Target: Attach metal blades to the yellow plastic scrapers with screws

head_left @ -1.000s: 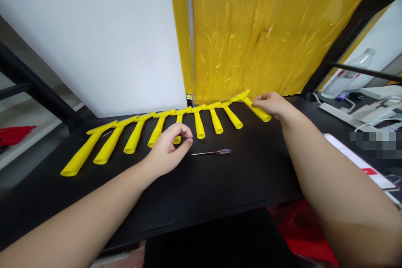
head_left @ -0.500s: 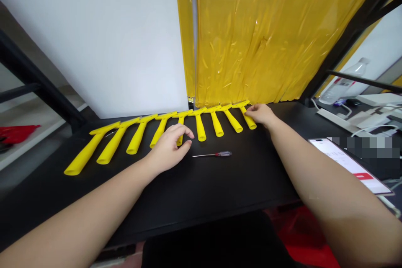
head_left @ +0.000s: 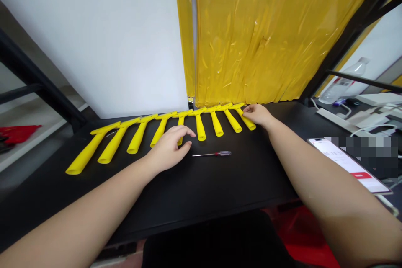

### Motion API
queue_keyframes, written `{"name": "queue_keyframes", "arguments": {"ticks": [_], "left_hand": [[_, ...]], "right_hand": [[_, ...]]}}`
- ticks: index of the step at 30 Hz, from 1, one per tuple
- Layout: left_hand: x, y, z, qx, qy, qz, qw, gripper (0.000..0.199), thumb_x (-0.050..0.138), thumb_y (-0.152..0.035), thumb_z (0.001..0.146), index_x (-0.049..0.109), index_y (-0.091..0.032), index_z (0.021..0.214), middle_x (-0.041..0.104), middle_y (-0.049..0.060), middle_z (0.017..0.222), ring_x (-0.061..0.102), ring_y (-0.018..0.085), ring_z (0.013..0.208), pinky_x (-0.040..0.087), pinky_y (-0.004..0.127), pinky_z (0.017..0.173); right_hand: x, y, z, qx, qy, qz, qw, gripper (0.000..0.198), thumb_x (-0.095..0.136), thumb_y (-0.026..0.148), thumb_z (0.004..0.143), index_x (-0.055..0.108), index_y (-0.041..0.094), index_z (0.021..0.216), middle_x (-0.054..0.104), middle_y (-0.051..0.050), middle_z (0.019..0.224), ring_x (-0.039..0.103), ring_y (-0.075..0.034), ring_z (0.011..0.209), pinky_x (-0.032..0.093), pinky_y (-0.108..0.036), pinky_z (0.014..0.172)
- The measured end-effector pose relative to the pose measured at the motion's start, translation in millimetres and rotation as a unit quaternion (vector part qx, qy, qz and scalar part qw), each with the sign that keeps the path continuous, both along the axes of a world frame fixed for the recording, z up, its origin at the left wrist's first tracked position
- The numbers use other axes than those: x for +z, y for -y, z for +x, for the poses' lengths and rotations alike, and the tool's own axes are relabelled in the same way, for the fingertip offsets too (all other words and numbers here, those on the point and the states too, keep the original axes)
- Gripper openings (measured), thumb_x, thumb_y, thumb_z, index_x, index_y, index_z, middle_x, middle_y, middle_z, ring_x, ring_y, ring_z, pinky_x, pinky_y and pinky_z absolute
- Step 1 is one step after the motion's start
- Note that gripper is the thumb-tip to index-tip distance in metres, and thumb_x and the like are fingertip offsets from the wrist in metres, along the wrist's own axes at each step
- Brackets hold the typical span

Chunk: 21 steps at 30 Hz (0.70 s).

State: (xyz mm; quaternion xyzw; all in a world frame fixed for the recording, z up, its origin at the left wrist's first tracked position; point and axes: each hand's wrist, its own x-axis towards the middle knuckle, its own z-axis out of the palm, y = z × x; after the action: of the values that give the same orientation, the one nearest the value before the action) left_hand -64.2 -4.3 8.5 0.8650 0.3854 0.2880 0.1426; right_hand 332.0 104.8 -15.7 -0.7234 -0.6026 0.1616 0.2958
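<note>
Several yellow T-shaped plastic handles with hollow round ends lie in a slanting row along the back of the black table (head_left: 201, 184). My right hand (head_left: 258, 114) is at the rightmost yellow handle (head_left: 247, 120), with its fingertips closed on the upper part of the tube. My left hand (head_left: 171, 146) hovers before the middle of the row, fingers curved and thumb apart, holding nothing. It partly covers one yellow handle (head_left: 180, 123). Between my hands, nearer to me, lies a small screwdriver (head_left: 216, 154) with a clear handle and thin metal shaft.
A white panel (head_left: 109, 42) and a yellow plastic curtain (head_left: 270, 42) stand behind the row. To the right are a phone (head_left: 348, 163) with a lit screen, a clear bottle (head_left: 345, 81), and white cables with a power strip (head_left: 337, 119). Black frame posts rise at both sides.
The head of the rightmost handle has swung slightly left, close against its neighbour, with my right hand shifting a little left. My left hand is nearly unchanged.
</note>
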Motion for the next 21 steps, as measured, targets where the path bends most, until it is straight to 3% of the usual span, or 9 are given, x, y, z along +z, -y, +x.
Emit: {"name": "queue_keyframes", "arguments": {"ticks": [9, 15, 18, 21], "left_hand": [[-2.3, -2, -2, 0.004, 0.002, -0.007, 1.000, 0.018, 0.060, -0.027, 0.096, 0.069, -0.027, 0.112, 0.072, 0.006, 0.121, 0.069, 0.026, 0.111, 0.057, 0.038, 0.089], [4.7, -8, -5, 0.026, -0.013, 0.010, 1.000, 0.020, 0.058, -0.032, 0.095, 0.069, -0.026, 0.110, 0.073, 0.007, 0.117, 0.070, 0.027, 0.107, 0.055, 0.043, 0.094], [14.4, -21, -21, 0.084, -0.038, 0.059, 0.994, 0.025, 0.055, -0.035, 0.095, 0.069, -0.023, 0.111, 0.073, 0.009, 0.119, 0.067, 0.030, 0.114, 0.051, 0.048, 0.104], [25.0, -43, -60, 0.204, -0.113, 0.063, 0.970, 0.034, 0.056, -0.042, 0.092, 0.069, -0.023, 0.118, 0.068, 0.013, 0.128, 0.058, 0.038, 0.127, 0.044, 0.056, 0.113]], "right_hand": [[0, 1, -3, 0.019, 0.004, -0.008, 1.000, 0.021, 0.076, 0.022, 0.080, 0.078, 0.017, 0.101, 0.080, -0.006, 0.095, 0.073, -0.019, 0.084, 0.054, -0.026, 0.076], [1, 2, -1, 0.036, 0.000, -0.012, 0.999, 0.022, 0.076, 0.023, 0.082, 0.076, 0.018, 0.104, 0.080, -0.006, 0.096, 0.072, -0.018, 0.081, 0.055, -0.026, 0.075], [0, 4, 1, 0.045, -0.003, -0.006, 0.999, 0.025, 0.075, 0.026, 0.085, 0.074, 0.017, 0.109, 0.080, -0.007, 0.101, 0.073, -0.018, 0.083, 0.056, -0.027, 0.077], [0, 5, 0, 0.057, 0.007, 0.021, 0.998, 0.028, 0.075, 0.029, 0.087, 0.074, 0.016, 0.112, 0.078, -0.009, 0.111, 0.072, -0.019, 0.093, 0.057, -0.030, 0.087]]}}
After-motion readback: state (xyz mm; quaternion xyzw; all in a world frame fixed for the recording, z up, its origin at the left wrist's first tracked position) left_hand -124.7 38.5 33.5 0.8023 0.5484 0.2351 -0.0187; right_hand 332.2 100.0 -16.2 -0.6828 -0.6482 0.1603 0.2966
